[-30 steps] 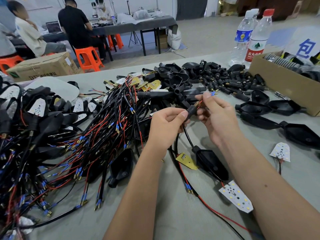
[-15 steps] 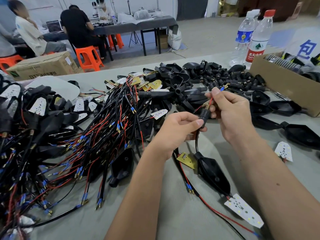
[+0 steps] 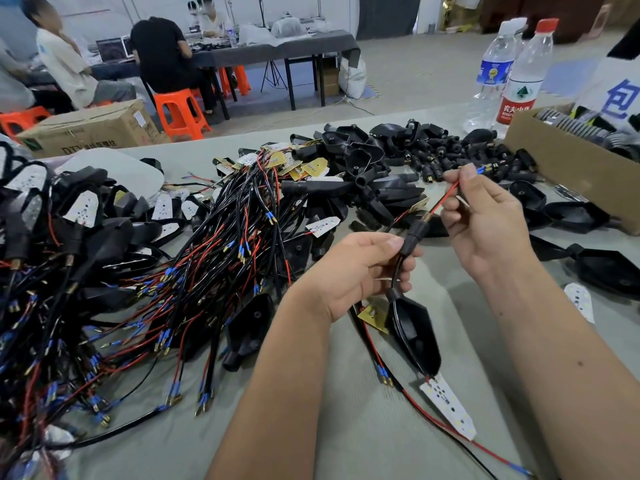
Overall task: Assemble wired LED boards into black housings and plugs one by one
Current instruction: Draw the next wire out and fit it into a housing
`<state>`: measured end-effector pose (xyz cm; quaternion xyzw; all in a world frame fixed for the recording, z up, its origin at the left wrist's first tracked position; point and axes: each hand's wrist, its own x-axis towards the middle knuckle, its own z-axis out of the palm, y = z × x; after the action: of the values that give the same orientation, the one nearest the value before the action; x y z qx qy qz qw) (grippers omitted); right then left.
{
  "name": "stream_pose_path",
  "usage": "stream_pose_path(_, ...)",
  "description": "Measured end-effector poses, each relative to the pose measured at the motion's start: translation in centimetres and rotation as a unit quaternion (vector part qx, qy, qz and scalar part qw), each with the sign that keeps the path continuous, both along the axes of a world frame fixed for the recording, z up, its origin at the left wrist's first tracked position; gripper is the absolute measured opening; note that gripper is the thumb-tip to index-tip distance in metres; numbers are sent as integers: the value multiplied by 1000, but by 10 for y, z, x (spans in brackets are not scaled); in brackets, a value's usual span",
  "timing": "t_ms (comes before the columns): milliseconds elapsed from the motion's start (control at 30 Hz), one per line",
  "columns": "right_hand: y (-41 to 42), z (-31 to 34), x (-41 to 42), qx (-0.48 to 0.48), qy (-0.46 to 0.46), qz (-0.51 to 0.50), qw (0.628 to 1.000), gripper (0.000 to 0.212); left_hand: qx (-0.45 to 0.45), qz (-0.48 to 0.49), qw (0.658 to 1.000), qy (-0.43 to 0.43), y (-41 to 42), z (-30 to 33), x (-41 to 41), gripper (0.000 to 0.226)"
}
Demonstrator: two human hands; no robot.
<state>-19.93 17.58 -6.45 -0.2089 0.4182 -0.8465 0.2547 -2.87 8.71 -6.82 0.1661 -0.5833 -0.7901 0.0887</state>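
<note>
My left hand pinches a small black plug between thumb and fingers above the table. My right hand pinches the red wire that comes out of the plug's top, its blue-tipped end sticking past my fingers. Below the plug a black cable runs down into a black housing, which hangs tilted over the table. A white LED board lies at the housing's lower open end, joined by a red wire.
A tangle of red and black wired boards fills the left. Empty black housings and plugs are heaped at the back. A cardboard box and two water bottles stand at the right. A loose LED board lies by my right forearm.
My right hand has pulled the red wire up and to the right, farther out through the plug. The housing and its LED board have slid toward the plug and nearer to me.
</note>
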Motion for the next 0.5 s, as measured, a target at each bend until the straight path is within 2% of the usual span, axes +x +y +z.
stream_pose_path(133,-3,-1,2,17,-19,-42,999,25,-23,-28,999,-35,-5,-1,6,25)
stream_pose_path(267,1,2,-4,-16,-70,-80,994,23,17,-42,998,-40,-2,4,9,32)
stream_pose_path(500,5,4,-8,-38,-122,-133,983,25,33,-13,997,-71,-1,12,13,30)
